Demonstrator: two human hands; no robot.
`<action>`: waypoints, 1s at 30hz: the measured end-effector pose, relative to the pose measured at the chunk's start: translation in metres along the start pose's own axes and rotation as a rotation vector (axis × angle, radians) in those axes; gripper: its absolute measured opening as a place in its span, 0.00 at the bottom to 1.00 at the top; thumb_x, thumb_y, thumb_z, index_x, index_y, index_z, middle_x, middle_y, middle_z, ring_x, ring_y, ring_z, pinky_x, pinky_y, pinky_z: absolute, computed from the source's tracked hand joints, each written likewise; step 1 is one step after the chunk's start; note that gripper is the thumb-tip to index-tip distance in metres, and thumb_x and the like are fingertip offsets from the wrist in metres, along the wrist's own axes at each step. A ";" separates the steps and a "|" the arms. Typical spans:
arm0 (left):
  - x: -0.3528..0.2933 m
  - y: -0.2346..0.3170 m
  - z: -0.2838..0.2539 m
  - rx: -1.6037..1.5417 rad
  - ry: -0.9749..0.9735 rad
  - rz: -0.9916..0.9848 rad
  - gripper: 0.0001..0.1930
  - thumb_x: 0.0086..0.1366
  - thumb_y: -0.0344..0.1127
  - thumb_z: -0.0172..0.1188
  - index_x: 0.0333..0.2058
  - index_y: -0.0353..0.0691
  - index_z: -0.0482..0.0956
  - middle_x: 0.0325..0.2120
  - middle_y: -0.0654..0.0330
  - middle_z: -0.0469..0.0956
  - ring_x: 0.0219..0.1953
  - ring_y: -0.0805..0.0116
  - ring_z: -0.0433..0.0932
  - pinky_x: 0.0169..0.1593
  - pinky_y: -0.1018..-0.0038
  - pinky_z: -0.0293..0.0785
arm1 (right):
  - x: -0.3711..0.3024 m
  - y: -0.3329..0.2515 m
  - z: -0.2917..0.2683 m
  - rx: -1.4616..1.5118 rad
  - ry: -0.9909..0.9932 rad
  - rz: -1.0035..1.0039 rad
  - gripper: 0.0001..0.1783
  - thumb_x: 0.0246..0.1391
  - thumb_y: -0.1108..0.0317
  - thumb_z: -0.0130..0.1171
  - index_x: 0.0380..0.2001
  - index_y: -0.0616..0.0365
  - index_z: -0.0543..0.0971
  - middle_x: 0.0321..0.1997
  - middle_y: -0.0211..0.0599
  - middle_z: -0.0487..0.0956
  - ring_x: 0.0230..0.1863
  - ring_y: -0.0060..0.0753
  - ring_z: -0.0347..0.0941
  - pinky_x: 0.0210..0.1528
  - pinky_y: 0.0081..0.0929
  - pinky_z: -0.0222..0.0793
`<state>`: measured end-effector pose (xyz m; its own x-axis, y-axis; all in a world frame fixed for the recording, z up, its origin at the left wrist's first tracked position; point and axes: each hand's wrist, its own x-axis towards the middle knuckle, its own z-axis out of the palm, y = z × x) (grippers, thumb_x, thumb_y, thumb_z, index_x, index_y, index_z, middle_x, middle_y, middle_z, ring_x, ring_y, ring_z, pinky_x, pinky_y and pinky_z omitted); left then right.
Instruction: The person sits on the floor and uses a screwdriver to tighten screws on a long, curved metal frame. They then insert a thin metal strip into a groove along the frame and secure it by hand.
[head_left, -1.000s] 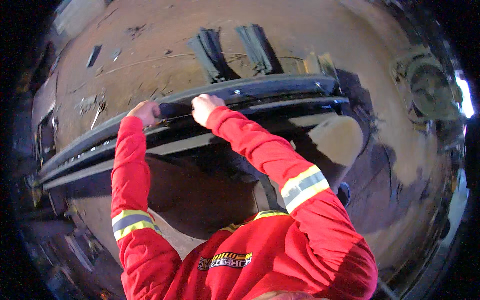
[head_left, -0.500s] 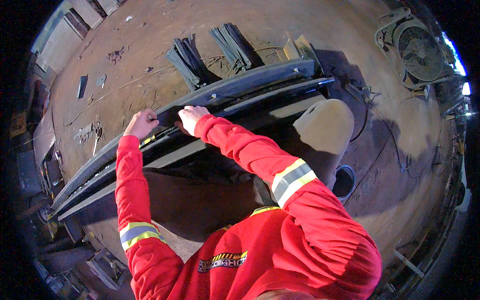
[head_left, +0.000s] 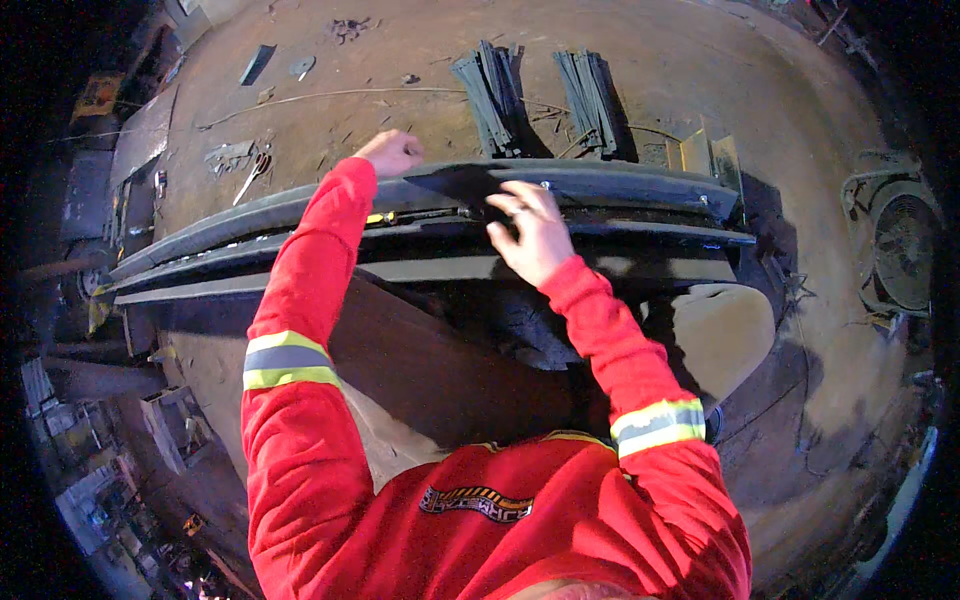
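Observation:
A long, dark metal beam with a channel along it (head_left: 640, 188) runs from left to right in front of me. My left hand (head_left: 393, 153) is curled closed at its far edge; anything inside the fingers is hidden. Over the beam's middle, my right hand (head_left: 536, 232) has its fingers apart and bent, with nothing visible in them. A tool with a yellow-and-black handle (head_left: 381, 218), like a screwdriver, lies in the channel between my two forearms. A black patch, possibly shadow, covers the beam between the hands.
Two bundles of dark metal strips (head_left: 489, 100) lie beyond the beam. An angled metal bracket (head_left: 697, 155) stands by its right end. Farther right is a round floor fan (head_left: 903, 250). Pliers-like tool (head_left: 255, 177), flat disc (head_left: 302, 67) and a cable lie on the floor.
My view has turned, so the beam looks more level. My hands, close together before, are now apart; the right one has opened and lifted off the beam.

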<state>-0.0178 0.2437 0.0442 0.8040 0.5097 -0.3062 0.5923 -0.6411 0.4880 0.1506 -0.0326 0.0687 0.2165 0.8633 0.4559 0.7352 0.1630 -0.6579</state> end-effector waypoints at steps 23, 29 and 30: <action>0.064 0.018 0.004 0.357 -0.963 -0.148 0.22 0.64 0.52 0.47 0.49 0.49 0.77 0.43 0.60 0.79 0.38 0.61 0.79 0.38 0.60 0.78 | -0.057 0.136 -0.059 0.113 1.228 0.898 0.54 0.36 0.74 0.65 0.66 0.64 0.48 0.67 0.57 0.52 0.68 0.51 0.48 0.70 0.39 0.45; 0.072 -0.018 0.018 0.297 -0.934 -0.240 0.23 0.62 0.54 0.47 0.47 0.48 0.77 0.43 0.62 0.79 0.38 0.64 0.78 0.39 0.59 0.76 | -0.058 0.143 -0.062 0.253 1.319 0.826 0.53 0.36 0.75 0.65 0.66 0.64 0.49 0.68 0.53 0.51 0.69 0.45 0.47 0.70 0.36 0.44; 0.073 -0.031 0.019 0.268 -0.954 -0.317 0.23 0.62 0.55 0.48 0.48 0.48 0.77 0.43 0.63 0.79 0.39 0.65 0.78 0.39 0.59 0.75 | -0.058 0.147 -0.061 0.253 1.320 0.818 0.53 0.36 0.75 0.64 0.66 0.64 0.49 0.68 0.52 0.50 0.69 0.44 0.47 0.70 0.35 0.45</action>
<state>0.0240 0.2901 -0.0085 0.2477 0.0868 -0.9649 0.6824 -0.7226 0.1101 0.2856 -0.0880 -0.0178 0.9718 -0.2336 0.0322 0.0493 0.0681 -0.9965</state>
